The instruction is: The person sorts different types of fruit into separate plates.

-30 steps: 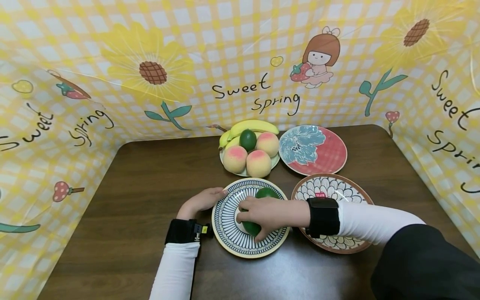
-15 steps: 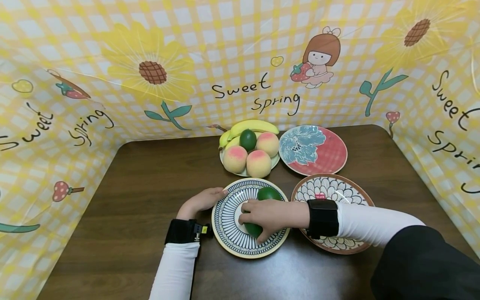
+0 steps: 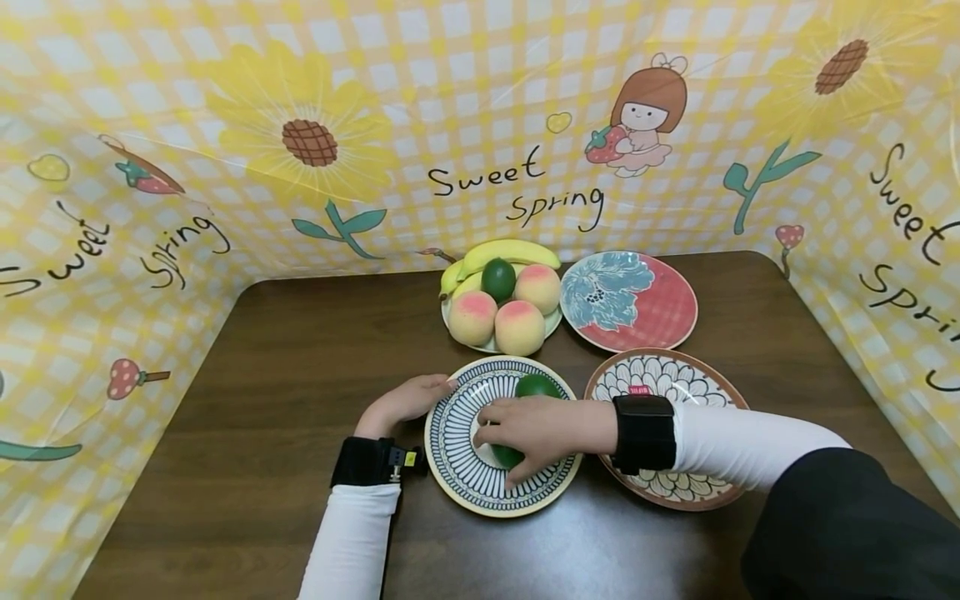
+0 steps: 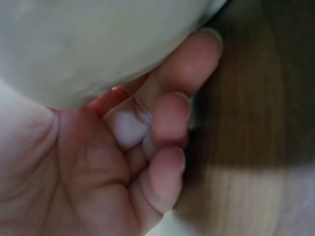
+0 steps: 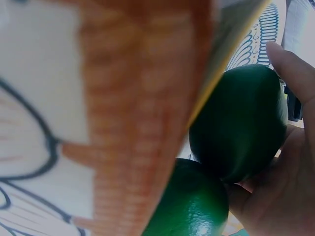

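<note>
A round plate with blue-black stripes (image 3: 461,467) lies on the brown table. My left hand (image 3: 405,404) holds its left rim; in the left wrist view curled fingers (image 4: 170,120) sit against the pale underside (image 4: 98,44). Over the plate, my right hand (image 3: 536,429) grips a dark green avocado (image 3: 507,456), partly hidden beneath it. In the right wrist view the thumb (image 5: 290,69) lies along this avocado (image 5: 241,123). A second avocado (image 3: 536,385) rests on the same plate, touching or very near the first.
Behind stands a plate bearing bananas (image 3: 510,252), peaches (image 3: 520,327) and another avocado (image 3: 498,280). To its right lies a pink and blue plate (image 3: 667,304). A brown-rimmed petal plate (image 3: 622,375) is under my right forearm. Yellow checked cloth (image 3: 420,100) encloses the table's back and sides.
My right hand and the avocado in its grip have shifted only slightly on the striped plate. The left hand has stayed at the rim. The head view has tilted a little.
</note>
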A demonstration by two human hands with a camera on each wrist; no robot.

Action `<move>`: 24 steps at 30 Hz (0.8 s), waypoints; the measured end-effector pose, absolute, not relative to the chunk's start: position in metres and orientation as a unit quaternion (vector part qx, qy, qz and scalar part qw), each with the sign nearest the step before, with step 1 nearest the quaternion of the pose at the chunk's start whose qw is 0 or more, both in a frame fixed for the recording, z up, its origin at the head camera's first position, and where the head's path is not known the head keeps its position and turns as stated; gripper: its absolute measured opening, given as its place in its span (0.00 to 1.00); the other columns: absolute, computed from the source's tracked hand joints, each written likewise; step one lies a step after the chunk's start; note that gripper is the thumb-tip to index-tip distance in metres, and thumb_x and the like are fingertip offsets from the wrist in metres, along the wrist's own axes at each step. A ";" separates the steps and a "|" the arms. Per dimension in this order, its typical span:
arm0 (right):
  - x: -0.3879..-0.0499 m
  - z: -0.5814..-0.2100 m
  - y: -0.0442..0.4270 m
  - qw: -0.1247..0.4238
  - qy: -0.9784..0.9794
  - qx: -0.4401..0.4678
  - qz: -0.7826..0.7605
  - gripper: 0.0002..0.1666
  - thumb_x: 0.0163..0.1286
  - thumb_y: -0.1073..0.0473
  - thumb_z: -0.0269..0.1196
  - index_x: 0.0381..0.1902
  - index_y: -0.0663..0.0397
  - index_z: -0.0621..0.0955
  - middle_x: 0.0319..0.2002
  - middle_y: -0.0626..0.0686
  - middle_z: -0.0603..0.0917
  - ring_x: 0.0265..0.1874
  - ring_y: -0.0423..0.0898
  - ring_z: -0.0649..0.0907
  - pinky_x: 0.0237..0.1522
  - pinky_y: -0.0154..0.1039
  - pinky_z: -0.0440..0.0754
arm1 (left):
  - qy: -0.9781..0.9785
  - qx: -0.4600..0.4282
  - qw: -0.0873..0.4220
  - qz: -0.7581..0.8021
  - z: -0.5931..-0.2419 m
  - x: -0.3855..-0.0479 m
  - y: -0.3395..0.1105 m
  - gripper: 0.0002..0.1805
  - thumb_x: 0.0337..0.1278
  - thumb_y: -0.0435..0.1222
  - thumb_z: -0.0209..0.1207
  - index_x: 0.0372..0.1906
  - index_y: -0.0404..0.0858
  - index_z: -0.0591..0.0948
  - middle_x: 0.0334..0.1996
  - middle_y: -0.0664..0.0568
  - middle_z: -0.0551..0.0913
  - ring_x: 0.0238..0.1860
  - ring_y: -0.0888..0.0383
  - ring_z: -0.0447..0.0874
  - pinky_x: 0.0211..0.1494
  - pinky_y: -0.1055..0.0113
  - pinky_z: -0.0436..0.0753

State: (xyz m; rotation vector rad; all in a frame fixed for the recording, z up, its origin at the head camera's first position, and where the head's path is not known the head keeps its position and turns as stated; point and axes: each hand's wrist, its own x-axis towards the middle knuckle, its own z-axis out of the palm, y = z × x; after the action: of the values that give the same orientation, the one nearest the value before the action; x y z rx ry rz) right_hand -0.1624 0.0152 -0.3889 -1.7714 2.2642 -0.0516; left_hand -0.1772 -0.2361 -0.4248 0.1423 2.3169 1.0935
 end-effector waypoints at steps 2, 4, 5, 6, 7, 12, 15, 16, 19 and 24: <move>-0.163 -0.387 0.015 0.134 0.783 -0.607 -0.013 0.35 0.64 0.39 0.72 0.63 0.45 0.78 0.62 0.54 0.77 0.64 0.49 0.77 0.69 0.40 0.75 | 0.867 0.054 0.284 0.406 -0.423 -0.178 -0.236 0.22 0.83 0.43 0.40 0.57 0.33 0.79 0.40 0.48 0.84 0.42 0.60 0.80 0.56 0.66 0.74; -0.163 -0.385 0.014 0.131 0.784 -0.607 -0.008 0.35 0.65 0.38 0.71 0.64 0.45 0.77 0.62 0.54 0.78 0.64 0.49 0.77 0.68 0.40 0.76 | 0.867 0.052 0.286 0.405 -0.423 -0.178 -0.236 0.22 0.83 0.43 0.40 0.59 0.33 0.79 0.41 0.47 0.84 0.43 0.60 0.80 0.57 0.64 0.75; -0.164 -0.383 0.014 0.130 0.785 -0.606 -0.009 0.35 0.65 0.38 0.70 0.64 0.45 0.77 0.62 0.53 0.78 0.63 0.48 0.78 0.67 0.40 0.76 | 0.867 0.051 0.286 0.404 -0.423 -0.178 -0.236 0.22 0.83 0.43 0.40 0.59 0.33 0.79 0.42 0.47 0.84 0.44 0.59 0.80 0.58 0.64 0.75; -0.165 -0.380 0.013 0.126 0.786 -0.605 -0.012 0.35 0.66 0.39 0.70 0.65 0.46 0.77 0.62 0.53 0.78 0.63 0.48 0.78 0.67 0.40 0.77 | 0.868 0.053 0.286 0.403 -0.423 -0.177 -0.237 0.23 0.83 0.43 0.40 0.60 0.33 0.78 0.43 0.47 0.85 0.44 0.59 0.80 0.59 0.63 0.75; -0.167 -0.377 0.013 0.118 0.788 -0.604 -0.017 0.34 0.66 0.39 0.70 0.65 0.47 0.77 0.62 0.54 0.79 0.63 0.48 0.78 0.67 0.41 0.77 | 0.867 0.052 0.286 0.405 -0.423 -0.177 -0.237 0.23 0.83 0.43 0.40 0.61 0.33 0.78 0.44 0.46 0.85 0.45 0.59 0.81 0.60 0.63 0.75; -0.193 -0.347 0.008 0.084 0.814 -0.570 -0.071 0.34 0.69 0.44 0.68 0.67 0.52 0.76 0.64 0.56 0.78 0.64 0.51 0.78 0.67 0.47 0.78 | 0.869 0.066 0.278 0.403 -0.424 -0.177 -0.240 0.23 0.83 0.42 0.40 0.60 0.30 0.78 0.44 0.45 0.85 0.45 0.59 0.81 0.58 0.63 0.77; -0.223 -0.326 0.003 0.055 0.844 -0.523 -0.104 0.34 0.71 0.46 0.67 0.69 0.54 0.74 0.67 0.59 0.76 0.67 0.55 0.76 0.69 0.51 0.77 | 0.871 0.058 0.276 0.403 -0.423 -0.177 -0.240 0.23 0.83 0.42 0.40 0.61 0.31 0.78 0.43 0.45 0.86 0.45 0.59 0.82 0.60 0.61 0.77; -0.235 -0.319 0.001 0.045 0.855 -0.503 -0.114 0.34 0.72 0.47 0.66 0.70 0.54 0.74 0.69 0.60 0.75 0.68 0.57 0.75 0.70 0.52 0.76 | 0.871 0.053 0.276 0.403 -0.423 -0.177 -0.240 0.23 0.83 0.43 0.40 0.62 0.32 0.78 0.43 0.46 0.86 0.45 0.58 0.82 0.62 0.59 0.76; -0.273 -0.305 -0.002 0.021 0.887 -0.437 -0.150 0.34 0.73 0.51 0.65 0.72 0.56 0.71 0.71 0.62 0.73 0.69 0.60 0.75 0.71 0.54 0.74 | 0.872 0.039 0.275 0.402 -0.423 -0.176 -0.238 0.24 0.83 0.43 0.40 0.64 0.33 0.77 0.43 0.46 0.86 0.49 0.56 0.81 0.67 0.54 0.75; -0.321 -0.307 -0.004 0.045 0.927 -0.314 -0.199 0.34 0.76 0.52 0.62 0.74 0.57 0.68 0.71 0.66 0.69 0.71 0.62 0.71 0.72 0.55 0.71 | 0.873 0.038 0.278 0.400 -0.424 -0.175 -0.235 0.24 0.83 0.44 0.40 0.63 0.32 0.78 0.44 0.45 0.85 0.52 0.53 0.81 0.70 0.51 0.73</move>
State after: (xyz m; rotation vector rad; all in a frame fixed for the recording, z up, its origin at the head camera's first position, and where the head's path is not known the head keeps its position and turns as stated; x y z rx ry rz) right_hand -0.3207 -0.0037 -0.3069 -0.9580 2.8331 -0.6082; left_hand -0.1749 -0.2347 -0.4245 0.1008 2.3426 1.0724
